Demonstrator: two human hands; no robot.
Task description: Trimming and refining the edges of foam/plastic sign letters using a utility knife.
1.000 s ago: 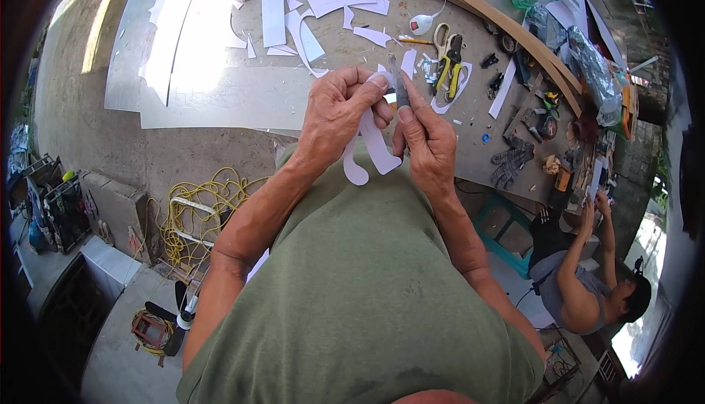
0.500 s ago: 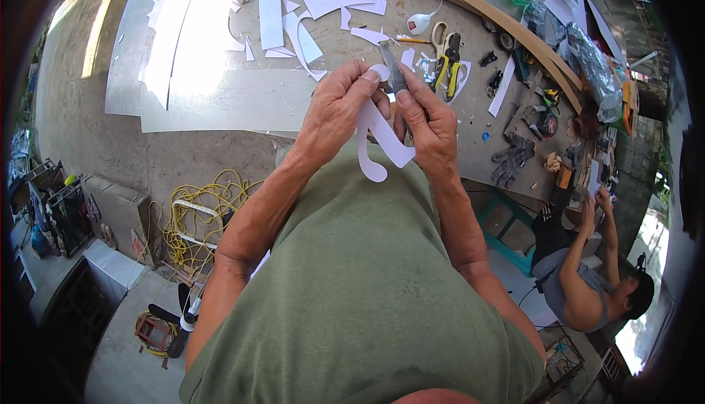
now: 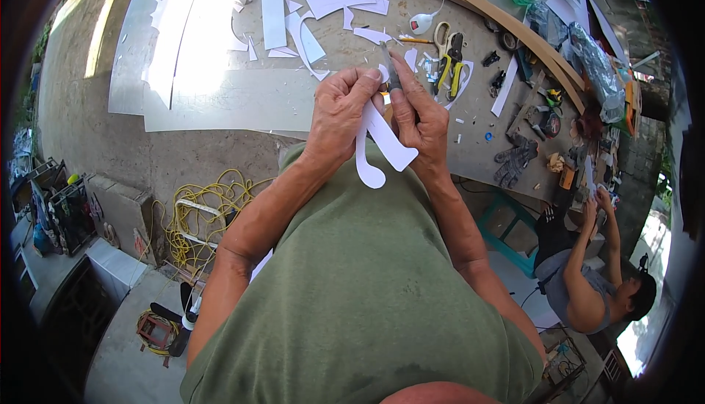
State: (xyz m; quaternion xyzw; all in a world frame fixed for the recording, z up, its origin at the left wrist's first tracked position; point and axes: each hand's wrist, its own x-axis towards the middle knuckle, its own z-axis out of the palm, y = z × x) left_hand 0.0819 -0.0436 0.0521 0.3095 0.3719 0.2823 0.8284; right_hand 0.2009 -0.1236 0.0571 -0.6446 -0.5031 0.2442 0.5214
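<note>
- Yellow-handled metal snips [image 3: 454, 55], landmark: on the grey flat worktable [image 3: 470, 160].
- Beige-handled metal scissors [image 3: 441, 34]: just left of the snips.
- Slim yellow pencil [image 3: 416, 40]: left of the snips.
- White teardrop-shaped bottle [image 3: 421, 23]: left of and behind the snips.
- White curved flat piece [image 3: 389, 139]: before and left of the snips, in the left hand [image 3: 339, 112].
- Grey flat metal blade [image 3: 390, 67]: left of the snips, in the right hand [image 3: 421, 114].
- Grey knitted glove [image 3: 516, 160]: before and right of the snips.

Your left hand [image 3: 338, 114] is closed in a pinch, your right hand [image 3: 424, 117] curled just beside it, your left forearm [image 3: 266, 217] and right forearm [image 3: 455, 217] converging
</note>
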